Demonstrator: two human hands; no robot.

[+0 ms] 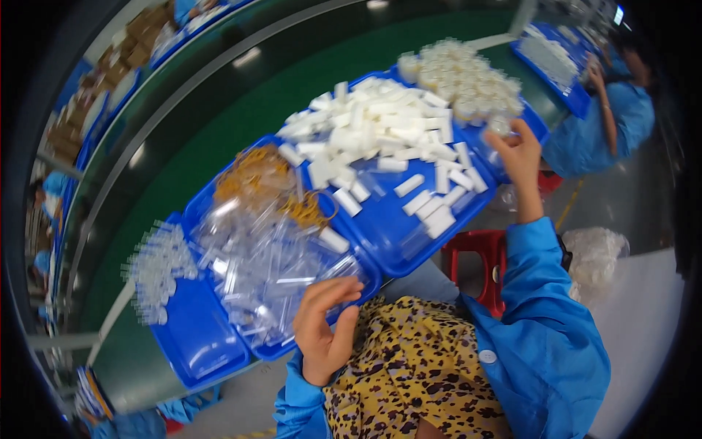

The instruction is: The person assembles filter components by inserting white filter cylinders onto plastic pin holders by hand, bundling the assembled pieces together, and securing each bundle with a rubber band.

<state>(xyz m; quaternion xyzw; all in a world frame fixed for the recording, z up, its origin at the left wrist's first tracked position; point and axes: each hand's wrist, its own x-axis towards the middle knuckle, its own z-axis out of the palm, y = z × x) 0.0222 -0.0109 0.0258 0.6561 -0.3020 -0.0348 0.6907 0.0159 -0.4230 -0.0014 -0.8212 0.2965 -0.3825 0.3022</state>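
My right hand (518, 150) pinches a small clear round container (499, 126) at the near edge of a packed group of similar clear containers with cream-white insides (468, 80). My left hand (325, 322) is at the near rim of a blue tray (272, 351), its thumb apart from its bent fingers. The fingertips touch or nearly touch clear plastic tubes (270, 271) heaped in that tray. Between the hands, a second blue tray (380, 219) bears a large pile of white block-shaped pieces (387, 124).
Brown rubber bands (252, 172) lie at the far end of the tube tray. Farther left, clear tubes (161, 260) stand bunched in another blue tray (201, 355). A green conveyor belt (219, 124) runs behind. A red stool (475, 260) and a co-worker (607, 124) are at right.
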